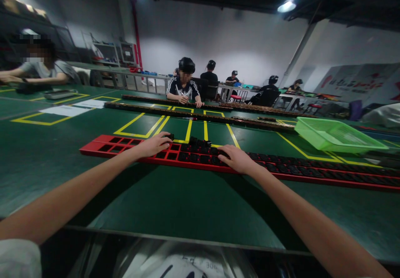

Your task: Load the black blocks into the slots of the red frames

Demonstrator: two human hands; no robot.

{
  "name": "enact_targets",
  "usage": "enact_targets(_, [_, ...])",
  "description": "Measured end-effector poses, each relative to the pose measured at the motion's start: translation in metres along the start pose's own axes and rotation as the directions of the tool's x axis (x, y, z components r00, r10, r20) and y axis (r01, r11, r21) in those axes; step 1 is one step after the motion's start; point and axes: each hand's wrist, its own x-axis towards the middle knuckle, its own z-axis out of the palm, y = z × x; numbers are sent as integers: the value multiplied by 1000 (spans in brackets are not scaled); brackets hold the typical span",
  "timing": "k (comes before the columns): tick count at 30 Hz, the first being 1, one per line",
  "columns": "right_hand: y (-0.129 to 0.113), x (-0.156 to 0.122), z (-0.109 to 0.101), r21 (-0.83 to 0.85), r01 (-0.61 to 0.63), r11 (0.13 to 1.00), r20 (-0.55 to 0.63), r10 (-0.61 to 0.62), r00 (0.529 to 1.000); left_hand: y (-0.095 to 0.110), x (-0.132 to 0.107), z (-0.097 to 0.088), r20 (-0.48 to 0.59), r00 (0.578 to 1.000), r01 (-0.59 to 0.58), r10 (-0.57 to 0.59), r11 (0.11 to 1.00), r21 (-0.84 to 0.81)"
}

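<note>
A long red frame (93, 148) with two rows of square openings lies across the green table. Its left openings are vacant, while black square pieces (193, 157) fill those from the middle to the right. My left hand (156, 145) is over the frame's left part, its fingers closed on a small black piece (170, 136) at the far edge. My right hand (236, 159) rests on the filled part, fingers bent over the black pieces; whether it grips one is hidden. Several loose black pieces (200, 142) sit between my hands, along the frame's far edge.
A light green basket (337, 134) stands behind the frame at the right. Long dark strips (187, 114) lie across the table farther back. Paper sheets (64, 110) are at the left, and yellow tape outlines mark the green table (162, 203). A person (184, 86) works opposite; another sits left.
</note>
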Motion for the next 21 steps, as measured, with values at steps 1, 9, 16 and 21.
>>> enact_targets(1, [0, 0, 0, 4, -4, 1000, 3, 4, 1000, 1, 0, -1, -11, 1000, 26, -26, 999, 22])
enact_targets(9, [-2, 1, -1, 15, -11, 1000, 2, 11, 1000, 2, -3, -1, -151, 962, 253, -227, 949, 187])
enact_targets(16, [0, -1, 1, 7, 0, 1000, -10, 0, 1000, -6, 2, 1, -84, 976, 202, -199, 978, 39])
enact_targets(21, [0, 0, 1, 19, -4, 1000, -5, 4, 1000, -7, 3, 2, -108, 967, 238, -231, 970, 54])
